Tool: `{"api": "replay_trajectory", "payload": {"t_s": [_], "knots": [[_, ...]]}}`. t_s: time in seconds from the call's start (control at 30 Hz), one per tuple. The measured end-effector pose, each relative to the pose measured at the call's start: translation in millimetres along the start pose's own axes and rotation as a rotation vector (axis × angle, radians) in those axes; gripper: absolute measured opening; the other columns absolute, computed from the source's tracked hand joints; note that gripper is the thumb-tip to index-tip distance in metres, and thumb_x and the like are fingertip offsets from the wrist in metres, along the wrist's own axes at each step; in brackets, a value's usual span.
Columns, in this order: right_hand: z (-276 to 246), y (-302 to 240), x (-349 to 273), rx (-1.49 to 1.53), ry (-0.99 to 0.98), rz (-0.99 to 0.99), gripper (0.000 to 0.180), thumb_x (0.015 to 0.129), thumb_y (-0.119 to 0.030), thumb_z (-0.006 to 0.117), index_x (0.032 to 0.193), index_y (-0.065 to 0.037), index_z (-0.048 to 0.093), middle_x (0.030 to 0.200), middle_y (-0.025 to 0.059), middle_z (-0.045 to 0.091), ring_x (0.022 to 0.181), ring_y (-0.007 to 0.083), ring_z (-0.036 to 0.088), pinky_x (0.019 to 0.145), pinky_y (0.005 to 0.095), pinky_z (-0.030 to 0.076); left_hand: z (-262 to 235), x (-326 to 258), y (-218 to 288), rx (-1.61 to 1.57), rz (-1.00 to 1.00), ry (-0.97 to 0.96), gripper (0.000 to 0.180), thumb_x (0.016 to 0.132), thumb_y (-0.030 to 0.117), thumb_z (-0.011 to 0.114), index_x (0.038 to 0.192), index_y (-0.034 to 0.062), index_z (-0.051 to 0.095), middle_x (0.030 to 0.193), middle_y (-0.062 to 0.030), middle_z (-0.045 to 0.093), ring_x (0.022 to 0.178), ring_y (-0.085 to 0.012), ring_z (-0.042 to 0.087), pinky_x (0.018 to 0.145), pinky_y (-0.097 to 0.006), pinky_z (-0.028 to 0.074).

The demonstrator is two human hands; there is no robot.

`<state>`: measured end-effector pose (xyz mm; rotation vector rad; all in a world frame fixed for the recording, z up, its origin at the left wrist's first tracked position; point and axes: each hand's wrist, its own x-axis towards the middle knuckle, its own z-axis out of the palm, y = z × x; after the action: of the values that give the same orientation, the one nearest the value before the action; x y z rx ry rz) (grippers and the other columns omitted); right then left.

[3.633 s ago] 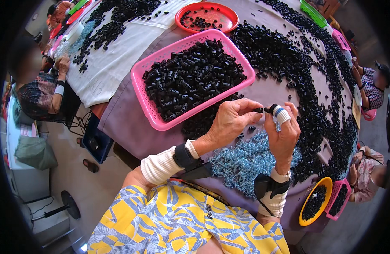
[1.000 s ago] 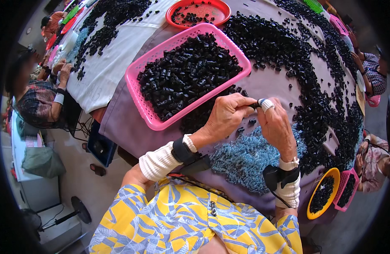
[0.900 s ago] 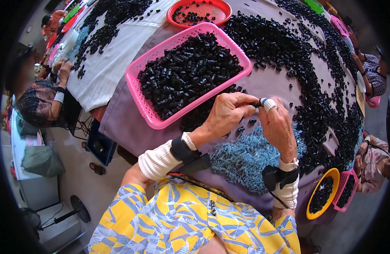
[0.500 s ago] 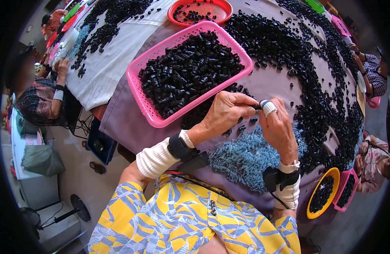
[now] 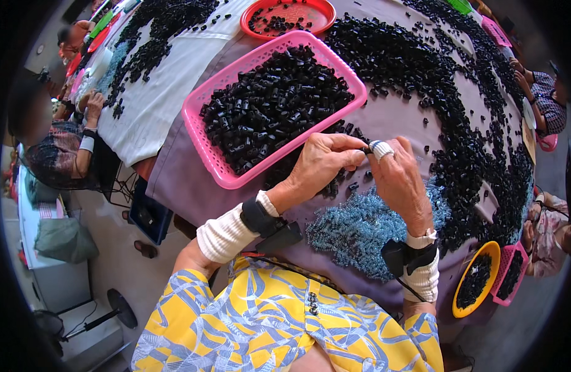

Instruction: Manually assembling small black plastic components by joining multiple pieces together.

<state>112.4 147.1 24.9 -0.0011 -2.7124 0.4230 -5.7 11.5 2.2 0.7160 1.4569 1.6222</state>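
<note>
Mauve cloth point(image 5: 177, 158) below hands. Left hand point(image 5: 321, 162), right hand point(image 5: 400, 186) together, fingertips of both clamped on small black part point(image 5: 366, 150); pair shifted slightly leftward, nearer pink basket point(image 5: 197, 133); part apparently still being worked.

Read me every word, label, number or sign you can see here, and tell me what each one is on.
No text here reads clearly enough to quote.
Red tray: faint markings on its floor, too blurred to read.
White cloth: any marking is too faint to read.
Black pieces: too small to tell whether they bear lettering.
Pink basket: no lettering that I can make out.
</note>
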Motion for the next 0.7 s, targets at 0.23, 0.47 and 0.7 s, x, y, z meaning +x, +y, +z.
{"api": "replay_trajectory", "payload": {"t_s": [0.23,0.47,0.7], "knots": [[-10,-12,3,-0.134,-0.011,0.029,0.011,0.079,-0.009,0.061,0.084,-0.001,0.056,0.077,0.0123,0.057,0.076,0.0286,0.056,0.082,0.0416,0.039,6,0,-3,-0.233,-0.083,0.028,0.021,0.086,0.012,0.064,0.101,-0.0023,0.067,0.089,-0.0067,0.068,0.077,-0.01,0.063,0.074,-0.023,0.052],[-14,-9,-2,-0.006,-0.008,0.075,0.008,0.08,-0.007,0.061,0.083,-0.001,0.057,0.073,0.0112,0.056,0.074,0.0285,0.055,0.081,0.0414,0.039,6,-2,0,-0.153,-0.095,0.0,0.022,0.086,0.013,0.065,0.102,-0.0019,0.067,0.09,-0.006,0.068,0.076,-0.0094,0.063,0.073,-0.023,0.052],[-15,-8,-1,-0.011,0.118,0.063,0.007,0.08,-0.005,0.061,0.082,-0.001,0.057,0.069,0.01,0.054,0.07,0.0281,0.054,0.079,0.0413,0.04,8,-3,-2,-0.09,0.009,-0.012,0.023,0.086,0.011,0.065,0.105,-0.0021,0.066,0.089,-0.0049,0.068,0.075,-0.0083,0.063,0.07,-0.022,0.053]]}}
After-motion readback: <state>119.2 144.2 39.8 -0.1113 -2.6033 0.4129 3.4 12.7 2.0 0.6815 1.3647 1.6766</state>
